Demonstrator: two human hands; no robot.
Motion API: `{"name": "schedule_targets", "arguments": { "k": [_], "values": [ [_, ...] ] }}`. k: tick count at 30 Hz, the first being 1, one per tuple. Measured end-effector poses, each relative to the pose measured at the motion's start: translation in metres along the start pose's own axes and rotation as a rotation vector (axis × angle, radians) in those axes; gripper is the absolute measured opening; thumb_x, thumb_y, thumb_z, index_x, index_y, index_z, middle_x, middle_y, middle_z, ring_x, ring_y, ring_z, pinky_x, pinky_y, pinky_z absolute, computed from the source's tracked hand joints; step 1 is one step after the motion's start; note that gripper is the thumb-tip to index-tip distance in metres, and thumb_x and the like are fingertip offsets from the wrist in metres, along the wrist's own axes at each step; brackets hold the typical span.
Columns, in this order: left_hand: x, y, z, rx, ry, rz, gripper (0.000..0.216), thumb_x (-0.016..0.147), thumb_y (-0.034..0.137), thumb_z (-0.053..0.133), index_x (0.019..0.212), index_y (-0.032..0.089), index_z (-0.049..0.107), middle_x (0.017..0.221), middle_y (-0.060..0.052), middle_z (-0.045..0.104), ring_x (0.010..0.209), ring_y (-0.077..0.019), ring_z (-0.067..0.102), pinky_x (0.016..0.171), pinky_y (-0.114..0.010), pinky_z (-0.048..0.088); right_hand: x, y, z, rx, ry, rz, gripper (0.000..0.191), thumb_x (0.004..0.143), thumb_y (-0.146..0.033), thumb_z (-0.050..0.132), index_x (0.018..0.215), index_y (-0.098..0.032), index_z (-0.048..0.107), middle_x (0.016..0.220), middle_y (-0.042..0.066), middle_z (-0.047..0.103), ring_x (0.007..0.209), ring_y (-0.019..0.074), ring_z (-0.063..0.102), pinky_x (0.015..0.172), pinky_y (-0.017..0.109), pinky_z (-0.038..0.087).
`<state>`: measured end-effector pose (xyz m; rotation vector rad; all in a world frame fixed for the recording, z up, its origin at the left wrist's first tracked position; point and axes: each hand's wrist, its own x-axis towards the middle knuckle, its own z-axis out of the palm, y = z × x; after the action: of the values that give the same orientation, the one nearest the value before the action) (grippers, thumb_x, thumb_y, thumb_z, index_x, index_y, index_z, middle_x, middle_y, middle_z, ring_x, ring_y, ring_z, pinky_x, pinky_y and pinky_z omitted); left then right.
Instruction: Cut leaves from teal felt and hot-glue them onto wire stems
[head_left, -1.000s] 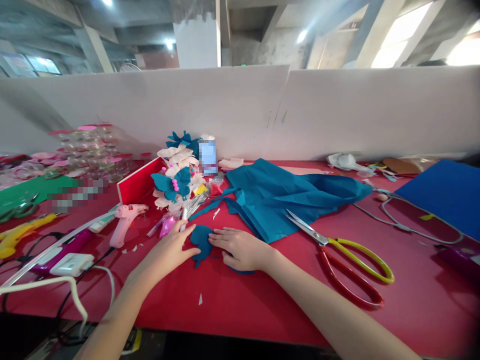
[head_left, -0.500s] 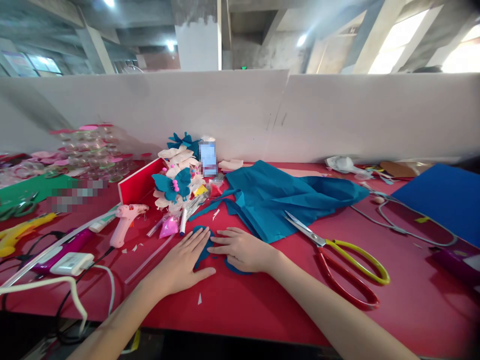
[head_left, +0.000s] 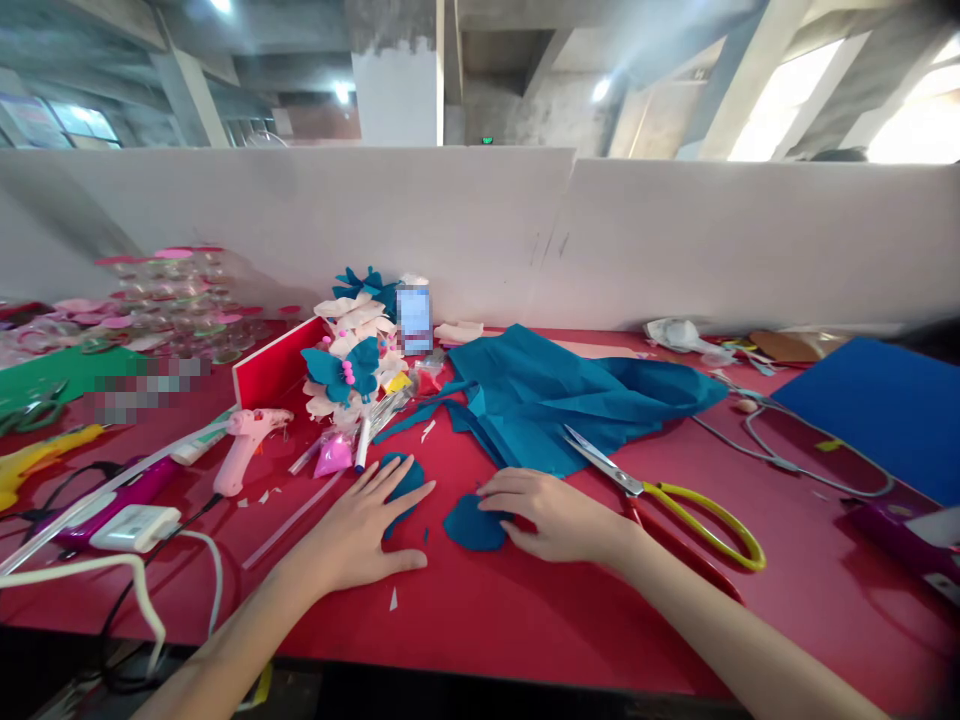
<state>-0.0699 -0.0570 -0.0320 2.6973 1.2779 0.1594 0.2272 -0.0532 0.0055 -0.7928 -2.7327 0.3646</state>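
Observation:
My left hand (head_left: 364,525) lies with fingers spread, their tips on a small teal cloth piece (head_left: 405,487) that it partly covers. To its right is a second teal cloth piece (head_left: 472,525), rounded, flat on the table. My right hand (head_left: 559,512) has its fingers bent over that piece's right edge, with the thumb close below; the edge under the hand is hidden. Large scissors (head_left: 637,487) with one yellow and one red handle lie beyond my right forearm, which hides part of the red one. A big crumpled teal cloth (head_left: 555,390) is spread behind.
At the left lie a pink glue gun (head_left: 244,445), a white plug adapter (head_left: 135,527) and cords. Cloth flowers (head_left: 349,365), a pink packet (head_left: 334,455) and a phone (head_left: 414,320) stand or lie further back. A blue sheet (head_left: 874,415) is at the right, before a white partition (head_left: 660,240).
My right hand has drawn away to the right from beside my left hand, and its fingers have bent. The rounded piece now shows more fully. My left fingers have spread wider.

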Motion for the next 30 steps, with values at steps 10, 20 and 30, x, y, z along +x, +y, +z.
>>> {"name": "schedule_targets", "arguments": {
  "k": [10, 20, 30],
  "values": [
    [-0.002, -0.002, 0.002, 0.018, 0.006, 0.038, 0.071, 0.080, 0.065, 0.048, 0.142, 0.042, 0.022, 0.156, 0.000, 0.002, 0.141, -0.0336, 0.011, 0.109, -0.052, 0.022, -0.003, 0.015, 0.012, 0.039, 0.009, -0.081, 0.051, 0.080, -0.048, 0.064, 0.118, -0.015, 0.063, 0.123, 0.011, 0.061, 0.117, 0.0270, 0.053, 0.105, 0.042, 0.037],
    [0.017, 0.029, -0.020, -0.189, 0.200, 0.139, 0.065, 0.081, 0.055, 0.056, 0.138, 0.027, 0.042, 0.144, -0.006, 0.043, 0.132, -0.0264, 0.038, 0.112, -0.046, 0.023, -0.002, 0.014, 0.011, 0.081, 0.025, -0.131, 0.029, 0.094, -0.029, 0.047, 0.105, -0.014, 0.069, 0.108, 0.011, 0.068, 0.104, 0.0208, 0.060, 0.092, 0.032, 0.047],
    [0.061, 0.042, -0.020, -0.445, 0.053, 0.423, 0.034, 0.068, 0.044, 0.075, 0.091, 0.020, 0.071, 0.097, -0.004, 0.071, 0.093, -0.0194, 0.063, 0.110, -0.041, 0.026, -0.002, 0.009, 0.010, 0.187, 0.035, -0.074, 0.027, 0.084, -0.008, 0.050, 0.102, -0.015, 0.070, 0.105, 0.010, 0.068, 0.103, 0.0193, 0.058, 0.090, 0.030, 0.047]
  ]
}}
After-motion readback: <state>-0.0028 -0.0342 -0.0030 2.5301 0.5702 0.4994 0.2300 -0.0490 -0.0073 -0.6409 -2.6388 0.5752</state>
